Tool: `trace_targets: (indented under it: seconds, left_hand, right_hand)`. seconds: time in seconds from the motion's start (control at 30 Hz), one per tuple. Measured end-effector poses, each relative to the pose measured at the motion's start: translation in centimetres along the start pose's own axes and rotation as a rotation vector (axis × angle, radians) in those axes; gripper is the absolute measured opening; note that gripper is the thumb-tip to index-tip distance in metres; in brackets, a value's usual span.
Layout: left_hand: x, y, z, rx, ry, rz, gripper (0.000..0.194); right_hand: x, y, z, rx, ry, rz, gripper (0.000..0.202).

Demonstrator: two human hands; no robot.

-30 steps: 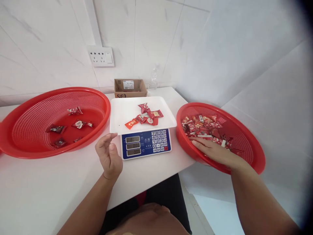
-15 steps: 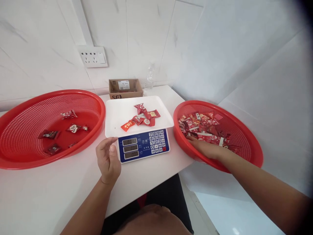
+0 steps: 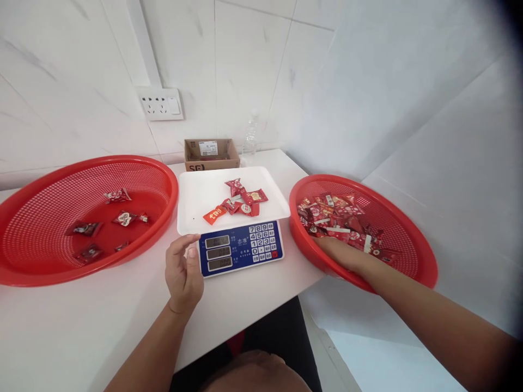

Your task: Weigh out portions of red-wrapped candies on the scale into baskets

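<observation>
My right hand [image 3: 338, 252] reaches into the red basket [image 3: 417, 245] on the right, its fingers buried among many red-wrapped candies [image 3: 339, 209]. Beside the left edge of the digital scale [image 3: 242, 256], my left hand [image 3: 183, 275] is held with curved fingers apart from the thumb and nothing between them. On the scale's white tray [image 3: 200, 188] lies a loose group of several wrapped candies [image 3: 245, 208], one of them brighter orange-red [image 3: 214, 214]. The scale's display is lit with digits too faint to read surely.
A second red basket [image 3: 163, 228] with several scattered candies [image 3: 125, 218] stands at the left. Behind the scale are a small cardboard box [image 3: 212, 163] and a clear plastic bottle [image 3: 250, 133]. A wall socket [image 3: 160, 104] sits above, and walls bound the back and right.
My right hand has sunk slightly deeper among the candies, its fingers now hidden. My left hand stays beside the scale. The whole view has shifted slightly.
</observation>
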State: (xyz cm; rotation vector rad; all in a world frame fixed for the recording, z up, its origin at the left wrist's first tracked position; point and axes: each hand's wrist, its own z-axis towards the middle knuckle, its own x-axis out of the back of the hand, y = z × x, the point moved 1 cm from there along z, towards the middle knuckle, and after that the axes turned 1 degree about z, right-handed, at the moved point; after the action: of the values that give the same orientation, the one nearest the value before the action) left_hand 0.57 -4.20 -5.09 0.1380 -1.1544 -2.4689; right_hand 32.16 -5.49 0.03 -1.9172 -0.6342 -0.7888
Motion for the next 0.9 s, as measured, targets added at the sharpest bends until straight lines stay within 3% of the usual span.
trace_targets:
  seconds: [0.1, 0.2, 0.27, 0.33, 0.43, 0.53, 0.67, 0.77, 0.9]
  left_hand:
    - [0.0, 0.0, 0.1, -0.013, -0.002, 0.000, 0.023]
    - [0.1, 0.0, 0.1, -0.013, -0.007, 0.000, 0.022]
    - [0.1, 0.0, 0.1, -0.005, -0.009, 0.006, 0.021]
    - [0.1, 0.0, 0.0, 0.005, -0.008, 0.011, 0.021]
    - [0.1, 0.0, -0.1, 0.009, -0.010, 0.012, 0.021]
    - [0.0, -0.1, -0.1, 0.001, -0.017, 0.020, 0.020]
    - [-0.1, -0.1, 0.0, 0.009, 0.002, 0.046, 0.019]
    - [-0.1, 0.0, 0.2, 0.025, 0.038, 0.027, 0.019]
    - [0.0, 0.4, 0.2, 0.040, 0.056, -0.025, 0.020]
  right_hand:
    - [0.5, 0.1, 0.6, -0.030, -0.075, -0.191, 0.043]
    - [1.7, 0.0, 1.1, 0.077, 0.006, -0.531, 0.029]
    - [2.7, -0.6, 0.9, 0.091, 0.100, -0.610, 0.029]
    - [3.4, -1.9, 0.3, 0.098, 0.239, -0.561, 0.032]
    - [3.0, -5.0, -0.5, 0.281, 0.416, -0.353, 0.028]
    - [0.9, -8.7, -0.2, 0.494, 0.387, -0.200, 0.024]
    - [-1.2, -12.0, 0.8, 0.598, 0.388, -0.111, 0.031]
    - [-1.2, -11.7, 0.2, 0.624, 0.439, -0.050, 0.037]
    - [-0.3, -7.5, -2.1, 0.555, 0.456, -0.070, 0.036]
